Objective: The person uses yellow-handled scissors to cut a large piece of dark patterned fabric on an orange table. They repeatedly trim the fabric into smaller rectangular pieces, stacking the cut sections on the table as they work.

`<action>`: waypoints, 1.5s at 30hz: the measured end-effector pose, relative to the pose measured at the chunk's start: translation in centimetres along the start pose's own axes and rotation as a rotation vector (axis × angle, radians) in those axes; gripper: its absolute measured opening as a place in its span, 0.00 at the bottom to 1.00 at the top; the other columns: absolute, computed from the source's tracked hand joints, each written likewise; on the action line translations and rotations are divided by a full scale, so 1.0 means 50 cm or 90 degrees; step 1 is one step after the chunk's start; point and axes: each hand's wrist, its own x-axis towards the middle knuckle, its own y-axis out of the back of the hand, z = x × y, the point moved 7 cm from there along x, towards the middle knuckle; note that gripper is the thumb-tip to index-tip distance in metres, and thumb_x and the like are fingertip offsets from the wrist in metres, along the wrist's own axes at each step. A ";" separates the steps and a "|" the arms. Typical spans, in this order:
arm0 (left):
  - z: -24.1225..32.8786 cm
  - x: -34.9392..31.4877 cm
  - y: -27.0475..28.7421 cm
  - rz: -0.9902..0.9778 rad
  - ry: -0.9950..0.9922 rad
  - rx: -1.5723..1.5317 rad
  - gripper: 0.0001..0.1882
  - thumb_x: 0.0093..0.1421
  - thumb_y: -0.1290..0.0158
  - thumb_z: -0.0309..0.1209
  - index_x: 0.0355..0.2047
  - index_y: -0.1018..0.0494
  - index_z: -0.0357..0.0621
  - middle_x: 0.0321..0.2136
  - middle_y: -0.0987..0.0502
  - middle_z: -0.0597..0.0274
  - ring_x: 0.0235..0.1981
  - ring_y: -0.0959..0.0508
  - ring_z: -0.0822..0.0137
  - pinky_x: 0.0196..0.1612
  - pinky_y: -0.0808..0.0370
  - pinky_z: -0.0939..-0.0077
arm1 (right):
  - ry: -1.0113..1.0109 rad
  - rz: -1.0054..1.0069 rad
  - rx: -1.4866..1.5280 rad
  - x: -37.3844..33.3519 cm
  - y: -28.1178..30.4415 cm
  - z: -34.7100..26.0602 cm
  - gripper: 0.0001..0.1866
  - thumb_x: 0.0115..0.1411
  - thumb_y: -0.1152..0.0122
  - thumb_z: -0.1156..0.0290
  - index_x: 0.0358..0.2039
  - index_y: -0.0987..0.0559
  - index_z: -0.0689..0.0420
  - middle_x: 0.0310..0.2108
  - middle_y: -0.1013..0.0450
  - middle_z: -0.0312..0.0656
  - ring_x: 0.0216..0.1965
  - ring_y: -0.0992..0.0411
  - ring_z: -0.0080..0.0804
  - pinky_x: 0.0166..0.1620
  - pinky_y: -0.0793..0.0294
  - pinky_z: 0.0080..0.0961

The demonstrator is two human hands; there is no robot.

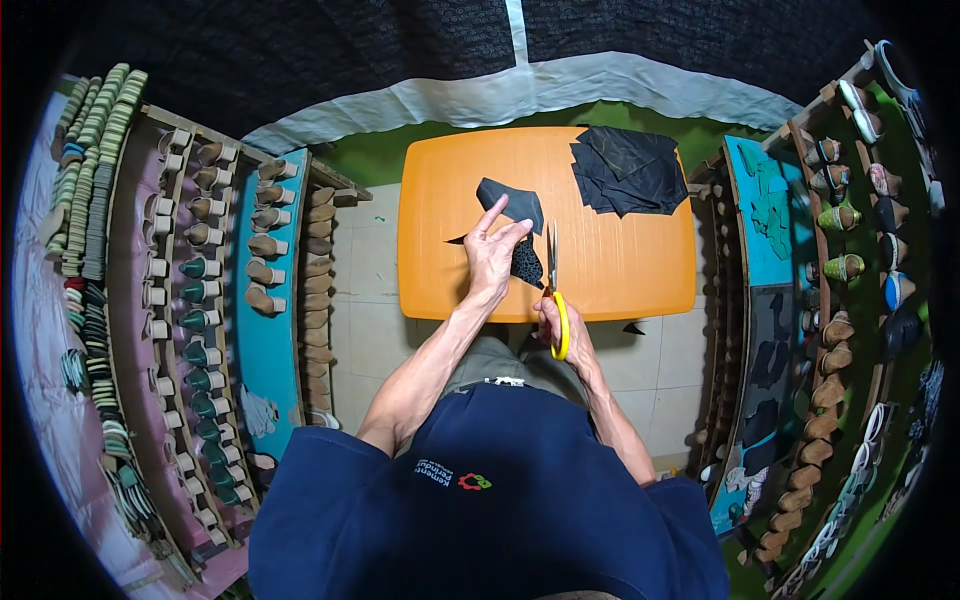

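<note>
My left hand (pixel 490 258) is over the orange table, its thumb and fingers on a dark grey piece of sheet material (pixel 515 205). The forefinger points away and the thumb lies against the piece. Just beneath the hand shows a black patterned piece (pixel 527 262); whether it joins the grey one I cannot tell. At the table's near edge my right hand (pixel 568 330) is closed round the yellow handles of a pair of scissors (pixel 560 325). Their blades point away from me, slightly apart, just right of the pieces.
A pile of black sheet pieces (pixel 628 170) lies on the far right of the orange table (pixel 440 290). Racks of shoe lasts (pixel 200 320) stand to the left, with more shoes and lasts (pixel 820 425) on the right. A dark curtain (pixel 400 60) hangs behind.
</note>
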 end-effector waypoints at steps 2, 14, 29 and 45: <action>0.002 -0.005 -0.001 0.002 -0.017 -0.003 0.35 0.56 0.37 0.17 0.63 0.36 0.31 0.41 0.21 0.58 0.38 0.19 0.72 0.44 0.22 0.81 | 0.013 0.001 0.000 0.003 -0.013 -0.016 0.30 0.66 0.45 0.39 0.34 0.27 0.59 0.21 0.30 0.39 0.22 0.28 0.26 0.27 0.26 0.26; 0.001 -0.024 0.001 0.016 -0.062 0.008 0.36 0.54 0.35 0.17 0.63 0.35 0.31 0.55 0.32 0.59 0.41 0.19 0.68 0.45 0.20 0.79 | 0.034 0.001 0.002 0.022 -0.046 -0.055 0.31 0.67 0.48 0.39 0.36 0.27 0.61 0.20 0.31 0.38 0.22 0.27 0.27 0.26 0.28 0.26; 0.003 -0.029 -0.001 -0.017 -0.063 0.039 0.37 0.55 0.35 0.17 0.64 0.36 0.32 0.55 0.33 0.60 0.41 0.19 0.68 0.44 0.20 0.80 | 0.022 0.001 0.007 0.017 -0.043 -0.073 0.28 0.69 0.51 0.41 0.35 0.27 0.59 0.20 0.35 0.34 0.18 0.35 0.22 0.24 0.27 0.24; 0.016 -0.005 0.005 -0.072 -0.026 0.051 0.38 0.55 0.37 0.15 0.66 0.38 0.34 0.56 0.32 0.59 0.41 0.18 0.68 0.42 0.18 0.80 | -0.007 -0.024 0.047 0.009 -0.033 -0.085 0.28 0.68 0.50 0.40 0.29 0.29 0.55 0.17 0.37 0.32 0.13 0.37 0.20 0.17 0.35 0.21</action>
